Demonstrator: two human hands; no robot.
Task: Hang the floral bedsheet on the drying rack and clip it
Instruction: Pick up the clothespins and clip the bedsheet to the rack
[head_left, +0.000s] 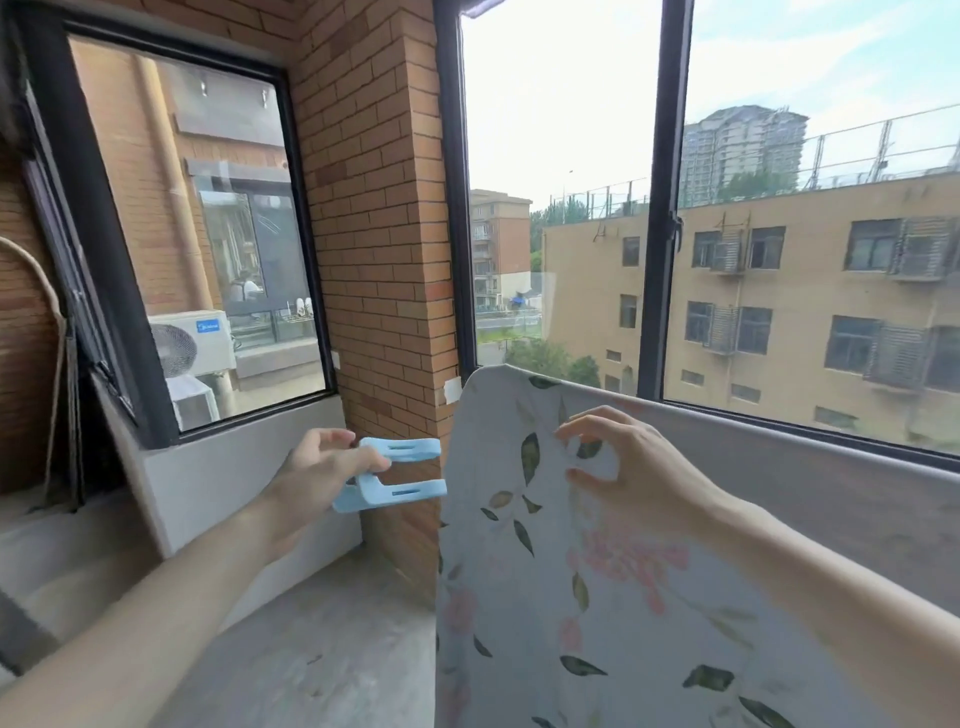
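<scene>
Across the lower right of the frame, the floral bedsheet (545, 545) hangs draped over a bar that it hides, its top fold running from centre toward the right edge. Upon its upper part the right hand (623, 467) pinches the cloth with curled fingers. Left of it, the left hand (317, 467) squeezes a blue clip (400, 475), its prongs spread toward the sheet's edge, before the brick pillar (374, 234).

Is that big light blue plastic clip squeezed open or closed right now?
Open. The light blue plastic clip in the left hand shows its two prongs spread apart, beside the floral bedsheet, not yet on it.
</scene>
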